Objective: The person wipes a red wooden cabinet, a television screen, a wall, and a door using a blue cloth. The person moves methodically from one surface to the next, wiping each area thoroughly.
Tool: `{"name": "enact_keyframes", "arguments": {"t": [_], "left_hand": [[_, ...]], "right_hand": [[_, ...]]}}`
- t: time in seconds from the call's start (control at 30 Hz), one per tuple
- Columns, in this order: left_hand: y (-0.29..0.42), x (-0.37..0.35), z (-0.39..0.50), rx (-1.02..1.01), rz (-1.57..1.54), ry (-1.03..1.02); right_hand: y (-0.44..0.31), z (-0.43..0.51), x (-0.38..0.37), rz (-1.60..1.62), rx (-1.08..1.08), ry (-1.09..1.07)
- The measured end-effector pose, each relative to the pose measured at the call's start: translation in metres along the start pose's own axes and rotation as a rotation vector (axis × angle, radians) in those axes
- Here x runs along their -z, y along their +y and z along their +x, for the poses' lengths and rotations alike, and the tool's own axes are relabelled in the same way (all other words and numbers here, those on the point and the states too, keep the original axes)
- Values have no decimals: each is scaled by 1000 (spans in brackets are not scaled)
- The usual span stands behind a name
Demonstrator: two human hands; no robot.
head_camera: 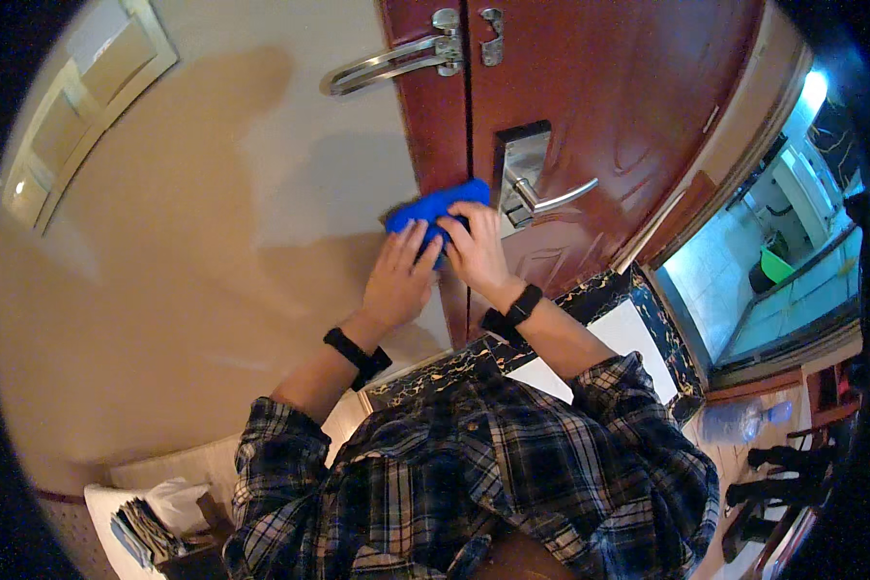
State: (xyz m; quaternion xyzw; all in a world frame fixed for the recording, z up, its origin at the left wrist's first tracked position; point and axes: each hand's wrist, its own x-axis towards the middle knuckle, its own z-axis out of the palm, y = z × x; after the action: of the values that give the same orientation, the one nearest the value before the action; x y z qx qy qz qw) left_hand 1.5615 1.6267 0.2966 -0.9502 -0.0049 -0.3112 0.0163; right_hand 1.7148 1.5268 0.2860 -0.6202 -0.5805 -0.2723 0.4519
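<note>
A bright blue cloth [442,206] lies bunched against the dark red door frame [435,130], left of the lever handle [562,197]. My left hand [400,274] rests its fingertips on the lower left of the cloth. Beside it, my right hand [478,246] has curled fingers gripping the cloth's right part. Both wrists wear black bands. The red door [623,94] with its metal lock plate is just right of my right hand. Above the hands, a metal swing-bar door guard [388,67] is fixed to the frame and sticks out over the beige wall [188,290].
A framed piece [105,109] hangs on the wall at upper left. At lower left, folded items [141,533] stand in a box. On the right, a doorway shows a tiled room with a green container [774,267]; below it lies a large plastic water bottle [739,422].
</note>
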Motion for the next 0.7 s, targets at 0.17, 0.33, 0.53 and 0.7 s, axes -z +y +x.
{"name": "enact_keyframes", "arguments": {"t": [0.17, 0.33, 0.53, 0.7], "left_hand": [[-4, 8, 40, 18, 57, 158], [15, 27, 67, 6, 83, 118], [17, 51, 124, -84, 1, 267], [24, 52, 113, -17, -38, 69]], "right_hand": [[-3, 58, 19, -63, 79, 118], [-4, 87, 58, -142, 189, 36], [18, 126, 84, -243, 101, 139], [15, 106, 74, -75, 57, 135]]}}
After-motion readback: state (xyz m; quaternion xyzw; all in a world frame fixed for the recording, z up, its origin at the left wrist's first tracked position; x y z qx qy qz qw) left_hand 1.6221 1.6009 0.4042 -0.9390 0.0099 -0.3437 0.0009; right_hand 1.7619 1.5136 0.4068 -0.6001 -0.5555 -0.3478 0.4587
